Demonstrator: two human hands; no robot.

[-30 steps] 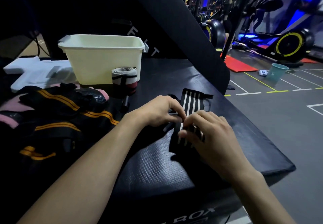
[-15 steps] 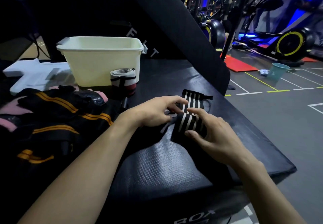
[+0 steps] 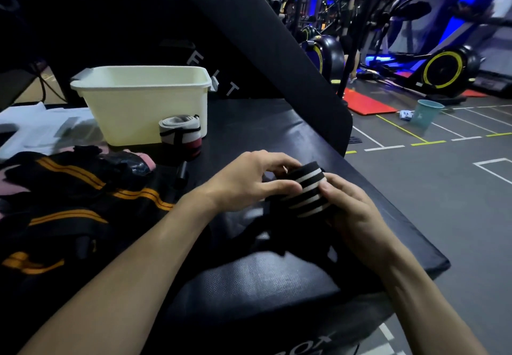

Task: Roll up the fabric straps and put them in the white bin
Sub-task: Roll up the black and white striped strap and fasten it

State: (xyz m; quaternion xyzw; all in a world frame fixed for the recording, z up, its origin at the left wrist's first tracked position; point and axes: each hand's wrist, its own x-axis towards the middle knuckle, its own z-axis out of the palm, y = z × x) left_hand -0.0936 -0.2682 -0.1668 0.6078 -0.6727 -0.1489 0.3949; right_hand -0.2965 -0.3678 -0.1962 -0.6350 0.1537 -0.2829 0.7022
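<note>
A black strap with white stripes (image 3: pixel 306 192) is rolled into a thick bundle and held just above the black padded box (image 3: pixel 263 280). My left hand (image 3: pixel 246 181) grips its left side, thumb against the roll. My right hand (image 3: pixel 352 210) curls round its right side. The white bin (image 3: pixel 138 105) stands at the back left of the box. A rolled grey, black and red strap (image 3: pixel 181 136) stands against the bin's front right corner. Black straps with orange stripes (image 3: pixel 69 196) lie in a heap at the left.
A slanted black pad (image 3: pixel 277 58) rises behind the box on the right. White foam pieces (image 3: pixel 33 124) lie left of the bin. The box's right edge drops to the gym floor, where a teal cup (image 3: pixel 426 112) and exercise machines (image 3: pixel 443 69) stand.
The striped strap lay partly flat on the box with its far end unrolled. Both hands have rolled it up fully and now hold it as one bundle.
</note>
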